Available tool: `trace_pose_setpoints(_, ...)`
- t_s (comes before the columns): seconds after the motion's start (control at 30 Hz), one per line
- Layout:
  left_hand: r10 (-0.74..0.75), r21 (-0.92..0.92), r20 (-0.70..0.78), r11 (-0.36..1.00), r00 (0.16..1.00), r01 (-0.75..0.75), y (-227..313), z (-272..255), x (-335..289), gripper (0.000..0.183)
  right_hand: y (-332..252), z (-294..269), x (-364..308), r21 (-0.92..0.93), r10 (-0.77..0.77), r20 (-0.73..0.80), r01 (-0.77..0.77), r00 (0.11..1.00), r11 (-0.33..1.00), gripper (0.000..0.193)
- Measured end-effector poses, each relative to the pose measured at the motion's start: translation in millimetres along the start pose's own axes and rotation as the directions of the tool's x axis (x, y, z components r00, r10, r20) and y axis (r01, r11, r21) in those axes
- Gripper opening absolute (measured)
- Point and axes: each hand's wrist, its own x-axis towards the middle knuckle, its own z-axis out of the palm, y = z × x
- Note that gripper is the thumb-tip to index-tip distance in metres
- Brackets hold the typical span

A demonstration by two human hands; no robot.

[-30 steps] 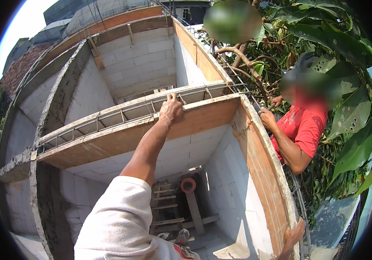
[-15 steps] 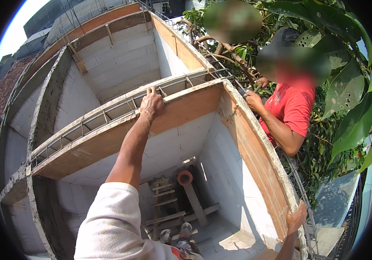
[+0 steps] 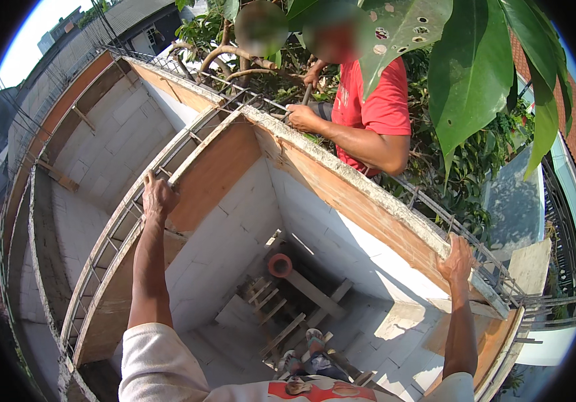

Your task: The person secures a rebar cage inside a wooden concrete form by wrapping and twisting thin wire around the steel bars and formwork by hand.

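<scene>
My left hand [image 3: 160,195] is closed over the top edge of a plywood formwork board [image 3: 214,175]. Just behind that edge, a narrow rebar cage [image 3: 95,266] runs in the gap between two boards. On the right, my right hand [image 3: 457,259] grips the rough, concrete-crusted top edge of another formwork board [image 3: 358,201], fingers over the far side. Both boards sit on top of white block walls [image 3: 338,244]. Neither hand carries a loose object. Both my arms are spread, with the room's interior below between them.
A co-worker in a red shirt [image 3: 383,117] stands beyond the right wall, hands at a bar. Below are my feet [image 3: 315,340], wooden slats [image 3: 284,333] and an orange-rimmed pipe [image 3: 280,265]. Large leaves [image 3: 469,87] hang close at upper right. Rebar [image 3: 428,203] runs outside the right board.
My view has turned to the right, so the walls and co-worker appear shifted left. Both hands still hold the board edges. More of my right arm now shows.
</scene>
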Motion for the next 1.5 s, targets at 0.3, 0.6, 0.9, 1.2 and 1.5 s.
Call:
trace_pose_setpoints(0.3, 0.018, 0.034, -0.013, 0.999, 1.0, -0.017, -7.6, 10.6, 4.4, 0.038, -2.3, -3.2, -1.1, -0.022, 0.038, 0.038, -0.037, 0.999, 0.999, 0.082)
trace_pose_setpoints(0.6, 0.04, 0.049, -0.031, 0.998, 0.999, -0.038, -8.4, 8.4, 4.3, 0.047, -6.9, -7.3, 3.7, 0.003, 0.099, 0.116, -0.1, 0.988, 0.995, 0.084)
trace_pose_setpoints(0.9, 0.114, 0.093, -0.104, 0.99, 0.988, -0.104, -2.0, 5.6, 0.0, 0.041, -9.0, -13.9, 1.8, -0.021, 0.1, 0.118, -0.098, 0.988, 0.995, 0.082)
trace_pose_setpoints(1.2, 0.084, 0.089, -0.07, 0.993, 0.994, -0.078, -0.1, 2.7, 4.0, 0.043, -3.7, -5.5, 1.1, -0.036, 0.069, 0.084, -0.066, 0.994, 0.997, 0.082)
trace_pose_setpoints(1.5, 0.1, 0.067, -0.08, 0.993, 0.992, -0.095, 0.1, 5.2, 3.4, 0.046, -6.8, -8.1, 1.0, -0.053, 0.09, 0.093, -0.086, 0.992, 0.995, 0.082)
